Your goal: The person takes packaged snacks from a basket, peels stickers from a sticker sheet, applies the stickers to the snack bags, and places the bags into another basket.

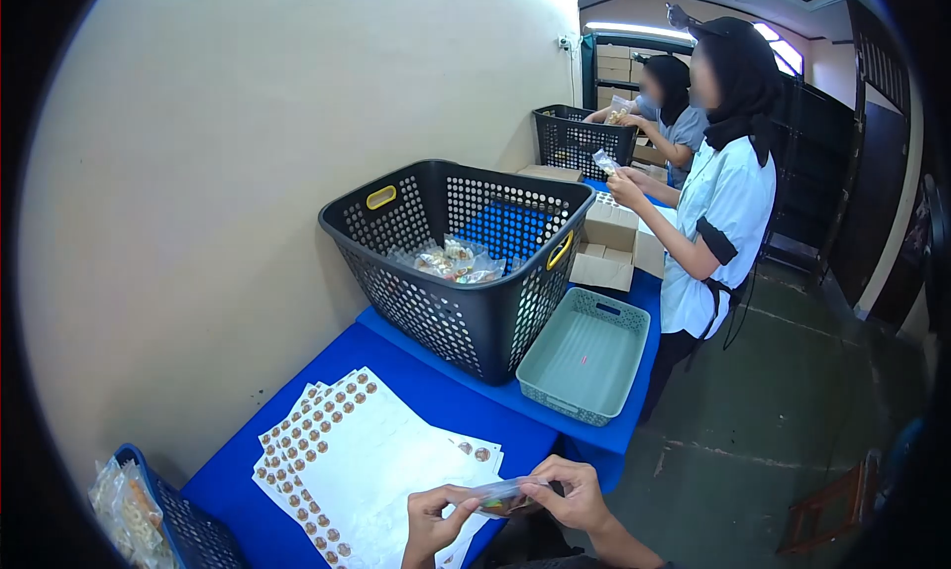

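Between my two hands is a small clear plastic packet (503, 497) with something dark and colourful inside; the exact contents are too small to tell. My left hand (436, 519) pinches its left end between thumb and fingers. At the other end, my right hand (570, 497) grips the packet's edge the same way. Just below and behind them lie several white sticker sheets (381, 460), fanned out on the blue-covered table, with round brown stickers along their edges.
A large black perforated basket (446, 311) holding clear snack packets (456, 262) stands ahead, beside a grey-green tray (584, 361). At lower left, a dark blue basket (188, 515) holds bagged snacks (129, 515). Two co-workers (728, 183) handle packets near an open carton (606, 252). A wall borders the left.
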A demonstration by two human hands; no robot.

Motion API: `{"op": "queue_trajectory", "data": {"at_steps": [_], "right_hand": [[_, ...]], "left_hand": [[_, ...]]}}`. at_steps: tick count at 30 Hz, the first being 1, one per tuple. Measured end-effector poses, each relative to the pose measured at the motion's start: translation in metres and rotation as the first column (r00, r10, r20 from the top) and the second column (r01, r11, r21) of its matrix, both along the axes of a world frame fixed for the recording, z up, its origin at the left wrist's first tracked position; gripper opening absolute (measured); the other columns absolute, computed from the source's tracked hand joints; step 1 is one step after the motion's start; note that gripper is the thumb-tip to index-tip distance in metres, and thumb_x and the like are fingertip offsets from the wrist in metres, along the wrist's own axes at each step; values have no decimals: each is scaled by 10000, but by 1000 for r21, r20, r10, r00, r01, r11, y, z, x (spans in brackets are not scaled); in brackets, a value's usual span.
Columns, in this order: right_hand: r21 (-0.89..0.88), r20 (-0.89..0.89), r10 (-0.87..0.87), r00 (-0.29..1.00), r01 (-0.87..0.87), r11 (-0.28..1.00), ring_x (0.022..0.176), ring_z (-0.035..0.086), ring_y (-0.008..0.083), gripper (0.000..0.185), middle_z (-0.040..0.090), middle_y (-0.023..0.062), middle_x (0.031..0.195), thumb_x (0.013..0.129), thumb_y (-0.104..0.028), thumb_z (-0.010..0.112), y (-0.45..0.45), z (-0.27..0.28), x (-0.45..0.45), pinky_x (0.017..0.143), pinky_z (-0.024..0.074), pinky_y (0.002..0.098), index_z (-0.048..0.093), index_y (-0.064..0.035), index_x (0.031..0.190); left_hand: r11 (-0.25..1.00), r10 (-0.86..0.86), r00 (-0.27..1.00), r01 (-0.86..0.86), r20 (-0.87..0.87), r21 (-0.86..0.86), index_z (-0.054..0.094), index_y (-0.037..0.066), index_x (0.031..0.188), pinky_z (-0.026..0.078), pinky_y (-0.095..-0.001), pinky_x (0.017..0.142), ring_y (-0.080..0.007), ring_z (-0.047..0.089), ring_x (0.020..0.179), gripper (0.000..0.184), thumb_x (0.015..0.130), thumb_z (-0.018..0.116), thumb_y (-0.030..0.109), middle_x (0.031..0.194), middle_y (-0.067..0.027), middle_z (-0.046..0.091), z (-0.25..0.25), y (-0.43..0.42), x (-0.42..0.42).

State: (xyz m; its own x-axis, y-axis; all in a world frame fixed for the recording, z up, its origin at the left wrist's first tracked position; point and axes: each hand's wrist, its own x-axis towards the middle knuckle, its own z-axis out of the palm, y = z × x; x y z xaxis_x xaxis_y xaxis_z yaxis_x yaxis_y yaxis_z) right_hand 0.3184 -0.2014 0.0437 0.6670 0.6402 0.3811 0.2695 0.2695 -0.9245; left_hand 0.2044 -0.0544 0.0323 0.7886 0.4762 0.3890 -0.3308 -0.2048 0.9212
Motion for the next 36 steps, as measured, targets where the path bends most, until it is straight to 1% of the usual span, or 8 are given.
{"op": "queue_trajectory", "data": {"at_steps": [8, 11, 14, 18, 22, 25, 31, 36], "right_hand": [[-12, -265, 205, 942, -216, 976, 866, 511, 138, 158, 555, 117, 938, 797, -44, 488, 20, -15, -24, 786, 394, 257, 559, 45, 906], [153, -332, 132, 934, -85, 985, 917, 501, 138, 201, 527, 130, 1032, 810, -66, 476, 35, -16, -43, 818, 382, 263, 531, 41, 971], [-86, -13, 363, 932, -363, 928, 1041, 422, 158, 257, 445, 140, 1148, 786, -75, 505, 40, 22, -63, 881, 329, 298, 516, -4, 1032], [-67, 123, 440, 890, -435, 898, 1047, 407, 169, 291, 432, 127, 1144, 759, -90, 541, 48, -1, -53, 878, 321, 296, 503, -20, 1039], [-57, 26, -28, 999, 30, 998, 897, 464, 161, 388, 479, 106, 991, 702, -155, 626, 52, 0, -44, 752, 389, 264, 472, -4, 1025], [-81, -114, 410, 905, -420, 904, 798, 495, 142, 306, 523, 84, 865, 705, -155, 625, 49, -7, -31, 680, 399, 241, 528, 3, 948], [-98, 88, 191, 978, -183, 978, 633, 523, 135, 104, 540, 74, 671, 708, -100, 607, 39, -1, -34, 591, 398, 228, 604, -6, 751], [-118, -22, 212, 977, -213, 970, 660, 532, 141, 100, 566, 70, 701, 704, -93, 608, 27, 8, -27, 611, 402, 225, 605, -8, 756]], "left_hand": [[830, 549, 833, -552, 66, 76, 452, -12, 924, 354, -329, 837, -205, 418, 993, 408, 588, 679, 44, 1007, -144, 443, -4, -5, -16], [685, 514, 842, -519, 166, 512, 506, -43, 924, 390, -307, 756, -206, 480, 893, 314, 654, 615, 72, 952, -161, 506, 15, -22, -23], [955, 226, 950, -259, 214, 143, 267, -33, 1219, 288, -339, 904, -250, 293, 1141, 808, 679, 582, 480, 1258, -162, 258, -16, -28, -27], [893, 351, 936, -340, -17, -294, 433, -49, 1076, 435, -309, 766, -241, 519, 900, 401, 848, 411, 280, 968, -155, 523, -4, -9, -45], [908, 332, 943, -313, 25, -279, 488, -33, 877, 509, -300, 592, -196, 567, 727, 201, 847, 418, 153, 830, -130, 553, -10, 0, -50], [960, 99, 995, -91, 19, -265, 505, -18, 844, 501, -272, 601, -158, 563, 696, 113, 819, 464, 85, 796, -107, 561, -8, -6, -48], [989, 125, 992, -125, -4, 83, 527, -20, 837, 428, -194, 553, -109, 531, 660, 104, 762, 545, 50, 712, -61, 558, 5, -9, -35], [968, 160, 968, -192, -193, -164, 569, -57, 760, 418, -285, 655, -199, 537, 730, 134, 683, 579, 52, 776, -143, 570, -4, -8, -31]]}}
